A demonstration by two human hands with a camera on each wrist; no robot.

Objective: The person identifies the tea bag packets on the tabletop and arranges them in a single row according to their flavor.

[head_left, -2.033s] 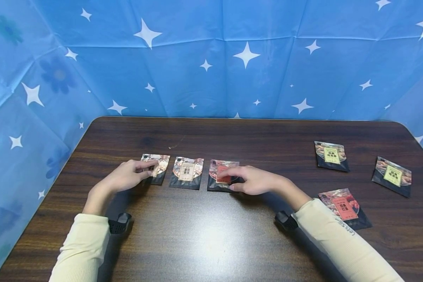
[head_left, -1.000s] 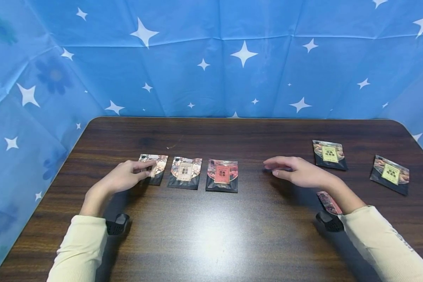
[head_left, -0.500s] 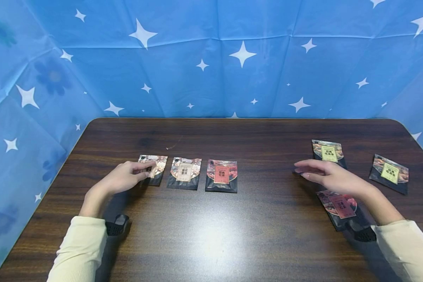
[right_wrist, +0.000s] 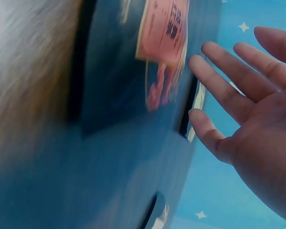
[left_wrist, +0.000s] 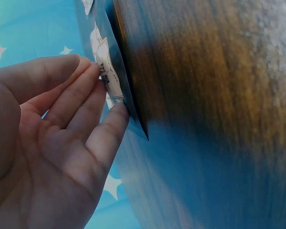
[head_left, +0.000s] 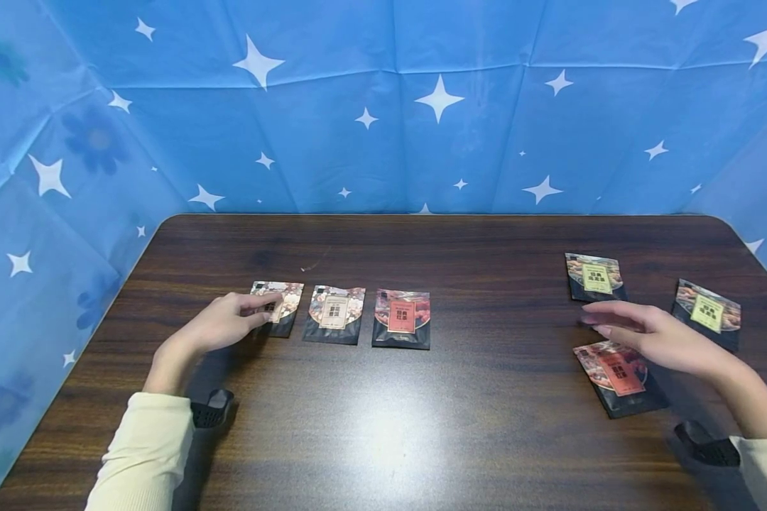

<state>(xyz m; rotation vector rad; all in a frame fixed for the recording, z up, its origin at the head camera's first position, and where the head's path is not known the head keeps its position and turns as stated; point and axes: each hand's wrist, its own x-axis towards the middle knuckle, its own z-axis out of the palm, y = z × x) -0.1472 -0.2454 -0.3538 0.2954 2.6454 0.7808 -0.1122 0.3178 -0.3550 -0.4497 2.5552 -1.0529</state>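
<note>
My left hand rests its fingertips on the leftmost tea sachet, which has a floral top and black base and lies flat. In the left wrist view, the fingers are fairly straight and lie on the sachet's face without curling round it. My right hand, holding nothing, hovers at the upper edge of a tilted red-labelled tea sachet. Its fingers are spread and loosely extended in the right wrist view. Part of this sachet's top lies behind the hand in the head view.
A pale-labelled floral sachet and a red-labelled sachet continue the left row. Yellow-labelled sachets lie at right, one further back and one near the side edge. A blue star-patterned cloth borders the dark wooden table.
My right hand has left the red sachet in the row and moved right to above the other red sachet. My left hand stays on the leftmost sachet.
</note>
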